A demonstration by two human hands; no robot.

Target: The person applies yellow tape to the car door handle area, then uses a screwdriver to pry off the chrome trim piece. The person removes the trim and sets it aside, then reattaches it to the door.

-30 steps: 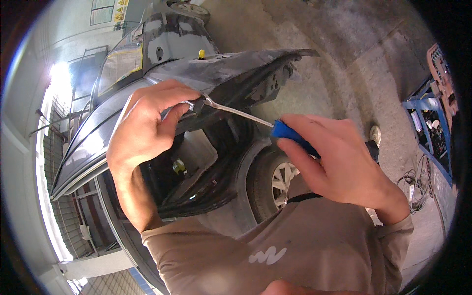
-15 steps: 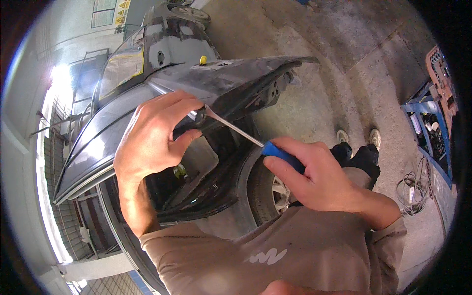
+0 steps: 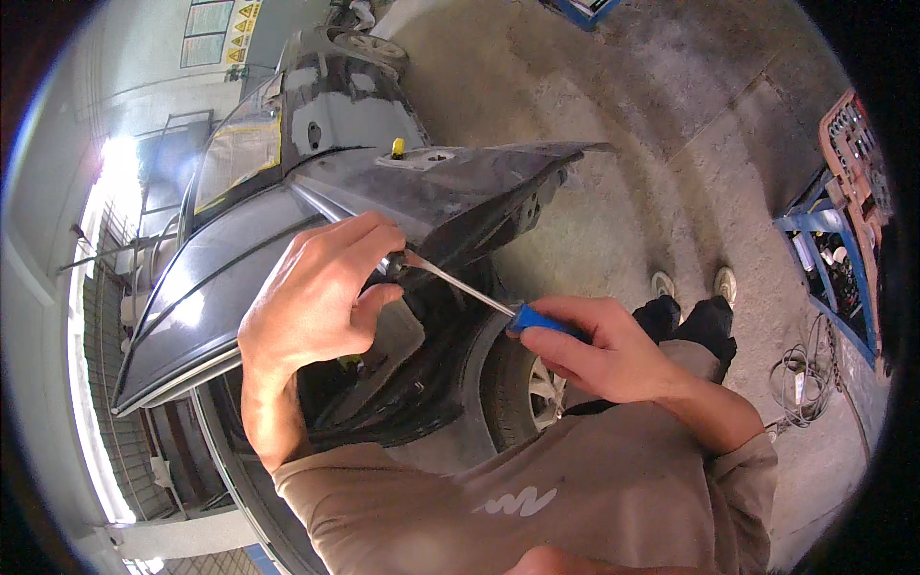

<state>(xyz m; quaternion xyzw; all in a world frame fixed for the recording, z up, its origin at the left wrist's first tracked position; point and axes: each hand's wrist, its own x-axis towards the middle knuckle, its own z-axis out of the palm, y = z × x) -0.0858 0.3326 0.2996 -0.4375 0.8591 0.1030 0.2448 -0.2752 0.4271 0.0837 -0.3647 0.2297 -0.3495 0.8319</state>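
Note:
My right hand [image 3: 618, 355] grips the blue handle of a screwdriver [image 3: 471, 291]. Its metal shaft slants up and leftward to the black end of a silver strut [image 3: 321, 202]. My left hand [image 3: 311, 299] is curled around that black end, thumb below and fingers above. The screwdriver tip meets the black end between my fingers; the exact contact is hidden. Both hands are over the open body of a dark car, beside a grey-black panel [image 3: 383, 182] with a small yellow piece [image 3: 398, 148] on it.
A car wheel [image 3: 513, 393] lies below the screwdriver. To the right stand a blue cart [image 3: 826, 222], an open socket set case [image 3: 851, 144] and a coiled cable [image 3: 803, 383] on the concrete floor. Another car part with grey patches [image 3: 345, 113] is at the far left.
Both hands sit slightly differently in view, my left hand a little lower and to the right. The screwdriver stays against the strut's black end. My view has shifted a little.

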